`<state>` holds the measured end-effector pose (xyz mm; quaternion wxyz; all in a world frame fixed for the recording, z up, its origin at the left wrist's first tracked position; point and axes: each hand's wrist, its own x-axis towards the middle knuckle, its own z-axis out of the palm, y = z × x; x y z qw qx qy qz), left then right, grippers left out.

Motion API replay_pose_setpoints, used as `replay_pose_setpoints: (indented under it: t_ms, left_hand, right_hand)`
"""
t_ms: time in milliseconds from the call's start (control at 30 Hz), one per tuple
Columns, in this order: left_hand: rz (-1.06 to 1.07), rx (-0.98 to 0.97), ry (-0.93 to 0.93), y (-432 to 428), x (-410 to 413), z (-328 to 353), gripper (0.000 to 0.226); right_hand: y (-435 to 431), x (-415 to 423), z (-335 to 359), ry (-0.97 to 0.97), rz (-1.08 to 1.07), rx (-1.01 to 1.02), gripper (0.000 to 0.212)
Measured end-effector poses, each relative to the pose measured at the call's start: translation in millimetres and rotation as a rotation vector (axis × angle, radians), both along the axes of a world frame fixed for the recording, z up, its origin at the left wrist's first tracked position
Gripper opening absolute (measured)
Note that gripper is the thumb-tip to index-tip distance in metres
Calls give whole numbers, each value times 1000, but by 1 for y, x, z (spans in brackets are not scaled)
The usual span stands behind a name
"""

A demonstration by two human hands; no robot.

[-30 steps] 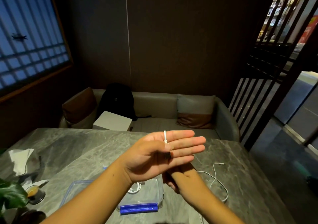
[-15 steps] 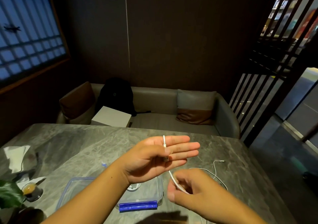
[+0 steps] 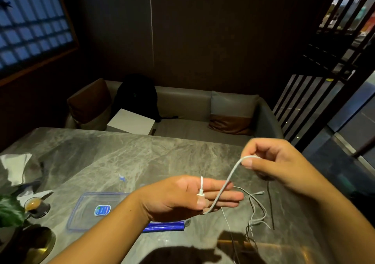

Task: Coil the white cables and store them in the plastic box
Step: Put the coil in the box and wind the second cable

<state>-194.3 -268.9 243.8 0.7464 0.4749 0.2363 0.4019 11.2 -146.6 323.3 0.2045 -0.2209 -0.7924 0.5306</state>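
Grip: my right hand (image 3: 281, 167) pinches one white cable (image 3: 227, 182); on my left hand (image 3: 182, 199) the thumb pins its plug against straight fingers.
I count one plastic box (image 3: 81, 202) below the left hand, on the grey marble table (image 3: 101, 152); one sofa (image 3: 182, 101) behind.

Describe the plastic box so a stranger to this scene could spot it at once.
Start at the grey marble table in front of the sofa. On its near side, partly hidden by the left hand, lies the plastic box, left of the loose white cables. Unlike anything nearby it is see-through, flat and rectangular, with a bluish rim, a blue-and-white sticker and a bright blue clip.
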Motion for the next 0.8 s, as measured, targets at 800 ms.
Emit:
replay_pose_setpoints:
  t_ms: [800]
  left_hand:
    - [41,24,141,5,19,13,48]
  right_hand:
    - [5,-78,-48,69,87,-153,14]
